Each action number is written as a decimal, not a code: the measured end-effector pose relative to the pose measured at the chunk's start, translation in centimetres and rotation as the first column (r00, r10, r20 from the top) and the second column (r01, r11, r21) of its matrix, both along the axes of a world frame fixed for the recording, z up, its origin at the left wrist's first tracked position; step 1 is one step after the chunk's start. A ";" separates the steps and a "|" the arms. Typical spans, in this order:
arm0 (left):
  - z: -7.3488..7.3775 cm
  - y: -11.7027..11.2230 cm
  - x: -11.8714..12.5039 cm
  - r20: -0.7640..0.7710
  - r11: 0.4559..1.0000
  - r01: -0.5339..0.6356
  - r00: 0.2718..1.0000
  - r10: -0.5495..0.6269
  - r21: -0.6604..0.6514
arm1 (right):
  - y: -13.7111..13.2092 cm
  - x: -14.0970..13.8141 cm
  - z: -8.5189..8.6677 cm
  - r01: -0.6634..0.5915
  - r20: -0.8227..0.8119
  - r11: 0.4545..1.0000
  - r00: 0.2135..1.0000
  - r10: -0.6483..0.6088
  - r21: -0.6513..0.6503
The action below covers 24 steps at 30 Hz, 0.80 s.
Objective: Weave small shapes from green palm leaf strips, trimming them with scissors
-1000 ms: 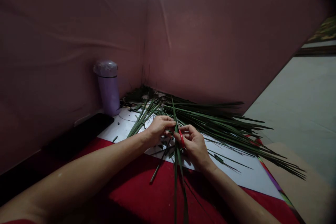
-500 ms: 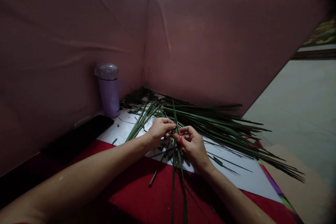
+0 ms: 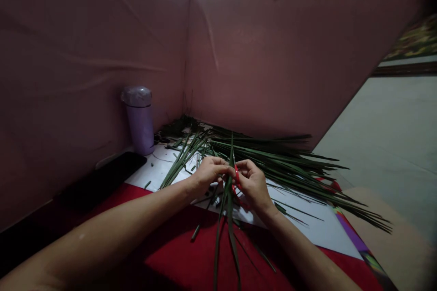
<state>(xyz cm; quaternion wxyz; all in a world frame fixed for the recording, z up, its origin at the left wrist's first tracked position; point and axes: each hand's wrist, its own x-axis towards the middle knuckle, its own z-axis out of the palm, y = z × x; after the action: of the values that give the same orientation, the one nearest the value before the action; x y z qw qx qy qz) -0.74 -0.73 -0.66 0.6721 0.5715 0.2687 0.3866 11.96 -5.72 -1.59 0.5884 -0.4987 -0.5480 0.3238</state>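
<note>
left hand [image 3: 212, 173] pinching, right hand [image 3: 253, 183] curled

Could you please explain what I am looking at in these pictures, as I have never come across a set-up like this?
Of course. There is no machine here: these are a person's own two bare hands, seen by a single camera worn on the head, looking forward and down.

The left hand pinches long green leaf strips, whose ends hang towards the wearer. The right hand holds red-handled scissors close against them.

Below is a white sheet over a red surface. A large pile of long leaves lies to the right and a smaller bunch to the left, with cut bits scattered about. Further left are an upright purple tumbler with clear plastic over its top, and a flat black object too dark to identify.
</note>
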 end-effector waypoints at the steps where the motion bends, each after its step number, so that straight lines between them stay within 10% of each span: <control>1: 0.0 0.0 0.0 0.000 1.000 0.001 1.000 -0.001 -0.003 | 0.1 0.1 0.1 -0.006 -0.015 1.000 1.000 0.006 0.001; 24: 0.4 0.6 -0.6 -0.068 0.995 0.099 0.993 -0.098 0.006 | 1.6 4.5 1.3 0.258 -0.229 0.966 0.941 -0.251 0.002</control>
<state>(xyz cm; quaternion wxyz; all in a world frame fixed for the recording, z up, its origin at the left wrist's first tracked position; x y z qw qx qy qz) -1.38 -0.12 -0.30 0.6783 0.5998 0.2609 0.3348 16.48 -4.14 -0.29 0.6920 -0.5155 -0.4133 0.2910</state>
